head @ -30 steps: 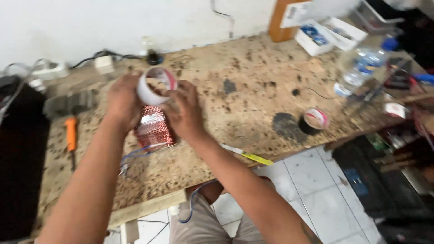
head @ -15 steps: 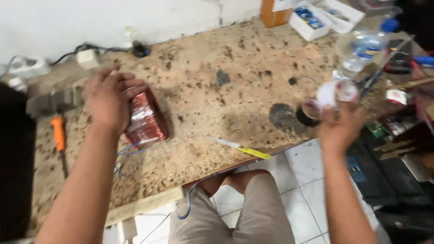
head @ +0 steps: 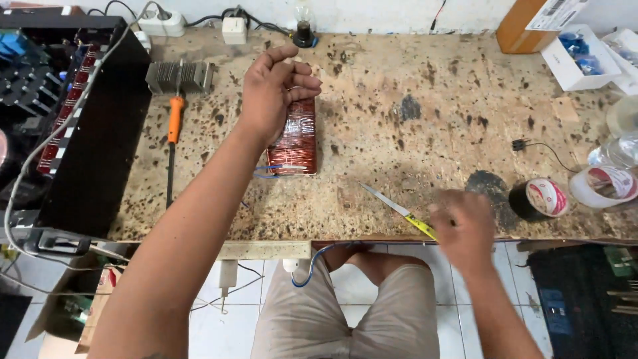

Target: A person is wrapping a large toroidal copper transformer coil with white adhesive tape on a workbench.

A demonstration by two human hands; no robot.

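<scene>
**Head view: one hand steadies the coil, the other reaches the knife**

Left hand (head: 272, 100) rests on the copper coil (head: 294, 138) mid-bench, fingers loosely curled, apparently steadying it. Right hand (head: 463, 228) closes around the yellow-handled knife (head: 399, 210) at the bench's front edge. Black tape roll (head: 538, 199) lies right; white box (head: 577, 58) and brown carton (head: 524, 23) sit far-right.

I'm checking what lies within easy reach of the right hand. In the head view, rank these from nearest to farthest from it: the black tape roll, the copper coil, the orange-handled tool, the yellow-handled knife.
From the right hand:
1. Yellow-handled knife, at its fingers, near the front edge.
2. Black tape roll, just to its right.
3. Copper coil, mid-bench, under the left hand.
4. Orange-handled tool, far left.
</scene>
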